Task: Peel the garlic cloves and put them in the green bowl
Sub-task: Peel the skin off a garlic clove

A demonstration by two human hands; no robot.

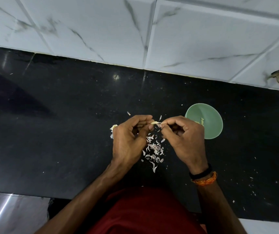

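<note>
A small pale garlic clove (154, 122) was held in the air between both hands, just above the polished black stone surface (67, 115). The left hand (128, 141) pinched its left end, fingers (143, 118) curled round over the thumb. The right hand (184, 137) pinched a thin strip of papery skin (160, 123) at the clove's right tip, its fingers likewise curled.

Below the hands a loose heap of whitish-pink garlic peelings (154, 149) lay on the surface. Beside the left hand's knuckles some unpeeled white garlic (113, 127) showed, partly hidden. The round pale-green bowl (209, 122) stood just right of the right hand, with a few yellowish peeled cloves (201, 121) inside. The right wrist carried a black band (200, 173) and an orange thread (205, 179). A white marbled tile wall (135, 31) rose behind the surface.
</note>
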